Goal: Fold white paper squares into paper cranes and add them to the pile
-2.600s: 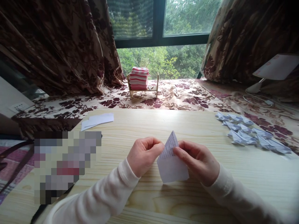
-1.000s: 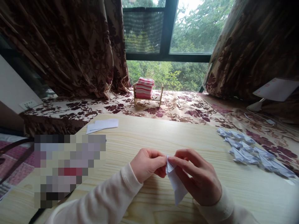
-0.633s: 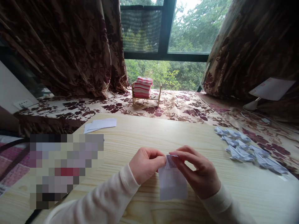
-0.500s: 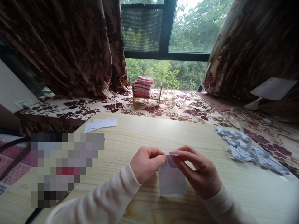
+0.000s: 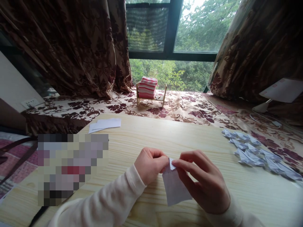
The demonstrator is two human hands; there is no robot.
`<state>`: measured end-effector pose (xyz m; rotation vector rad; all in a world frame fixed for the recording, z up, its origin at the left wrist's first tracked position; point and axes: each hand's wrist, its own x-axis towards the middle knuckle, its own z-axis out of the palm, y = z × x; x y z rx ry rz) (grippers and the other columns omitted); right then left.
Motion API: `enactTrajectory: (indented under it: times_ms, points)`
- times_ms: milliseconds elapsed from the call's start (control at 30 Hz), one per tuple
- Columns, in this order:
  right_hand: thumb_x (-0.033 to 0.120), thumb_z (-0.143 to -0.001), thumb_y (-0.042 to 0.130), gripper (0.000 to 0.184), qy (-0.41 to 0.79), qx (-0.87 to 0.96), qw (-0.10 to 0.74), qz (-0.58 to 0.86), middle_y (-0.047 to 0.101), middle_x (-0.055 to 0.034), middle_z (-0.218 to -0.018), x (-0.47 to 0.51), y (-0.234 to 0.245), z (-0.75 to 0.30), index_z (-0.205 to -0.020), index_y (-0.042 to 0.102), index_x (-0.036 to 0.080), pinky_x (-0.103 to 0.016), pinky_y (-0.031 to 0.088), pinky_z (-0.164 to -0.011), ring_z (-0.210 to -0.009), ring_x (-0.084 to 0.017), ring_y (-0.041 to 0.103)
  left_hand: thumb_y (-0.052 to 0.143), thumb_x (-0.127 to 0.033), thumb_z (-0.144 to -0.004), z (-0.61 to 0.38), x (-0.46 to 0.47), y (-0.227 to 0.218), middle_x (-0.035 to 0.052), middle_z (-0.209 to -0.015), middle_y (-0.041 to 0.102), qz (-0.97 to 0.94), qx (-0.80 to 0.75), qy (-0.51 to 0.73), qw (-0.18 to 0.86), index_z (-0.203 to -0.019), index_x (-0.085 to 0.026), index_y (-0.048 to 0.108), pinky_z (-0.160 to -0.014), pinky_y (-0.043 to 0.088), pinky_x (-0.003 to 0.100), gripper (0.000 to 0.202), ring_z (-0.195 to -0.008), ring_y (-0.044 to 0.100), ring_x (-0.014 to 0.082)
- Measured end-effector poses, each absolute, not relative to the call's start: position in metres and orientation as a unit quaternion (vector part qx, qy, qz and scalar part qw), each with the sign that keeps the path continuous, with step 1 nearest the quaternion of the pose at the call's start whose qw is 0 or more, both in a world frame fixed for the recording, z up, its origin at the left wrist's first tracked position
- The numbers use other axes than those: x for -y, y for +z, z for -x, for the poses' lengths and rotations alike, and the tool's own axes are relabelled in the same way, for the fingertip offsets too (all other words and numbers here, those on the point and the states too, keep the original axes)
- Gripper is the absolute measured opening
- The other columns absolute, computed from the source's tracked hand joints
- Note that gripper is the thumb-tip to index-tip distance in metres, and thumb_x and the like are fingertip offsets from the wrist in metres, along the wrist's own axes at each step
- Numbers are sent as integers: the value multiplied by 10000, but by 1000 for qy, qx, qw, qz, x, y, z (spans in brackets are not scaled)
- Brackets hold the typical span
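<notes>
Between my hands hangs a small white sheet of paper [image 5: 176, 189], its top edge folded over toward me. My left hand [image 5: 151, 165] pinches the upper left corner between thumb and fingers. At the fold, the thumb and fingertips of my right hand [image 5: 204, 179] press on the narrow flap, covering the upper right part of the sheet. The lower part of the paper hangs down, slightly curved, above the wooden table [image 5: 151, 132].
Several folded white paper pieces [image 5: 251, 149] lie at the table's right edge. Loose paper slips [image 5: 105, 124] rest at the back left, behind a pixelated area. Beyond the table, a small wooden rack [image 5: 164, 94] holds folded striped cloths [image 5: 148, 88]. A lamp [image 5: 279, 91] stands at right.
The paper's top edge has been turned down further into a visible flap. My right fingers have moved down over it, and the sheet's lower end has swung slightly right.
</notes>
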<state>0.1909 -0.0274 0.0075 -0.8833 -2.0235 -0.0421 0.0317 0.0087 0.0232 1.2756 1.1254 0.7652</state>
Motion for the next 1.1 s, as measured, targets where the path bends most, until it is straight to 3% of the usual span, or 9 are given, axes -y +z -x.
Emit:
enactTrajectory:
  times_ms: [167, 433, 700, 1100]
  points:
    - [14, -777, 534, 280, -67, 837, 425, 338, 566, -96, -816, 28, 9, -191, -1005, 626, 148, -291, 423, -577, -710, -168, 505, 533, -219, -543, -33, -11, 24, -42, -385, 451, -501, -485, 336, 633, -430, -127, 540, -423, 326, 172, 146, -409, 407, 55]
    - [30, -790, 526, 246, -83, 840, 415, 340, 580, -105, -805, 26, 11, -190, -982, 638, 137, -288, 428, -575, -702, -168, 504, 619, -308, -532, -33, -14, 24, -22, -444, 547, -445, -486, 315, 683, -552, -116, 613, -441, 437, 209, 193, -414, 494, 82]
    - [65, -805, 527, 272, -90, 841, 405, 349, 605, -77, -802, 26, 13, -189, -1013, 629, 207, -286, 442, -578, -694, -160, 515, 661, -289, -533, -32, -14, 24, -15, -456, 564, -425, -472, 327, 700, -560, -111, 628, -467, 450, 206, 183, -437, 514, 81]
    - [80, -814, 533, 210, -140, 854, 369, 340, 635, -97, -845, 26, 11, -191, -977, 624, 175, -313, 466, -609, -734, -184, 527, 680, -326, -521, -29, -13, 25, -14, -466, 568, -412, -453, 324, 721, -581, -104, 640, -484, 463, 220, 233, -453, 519, 85]
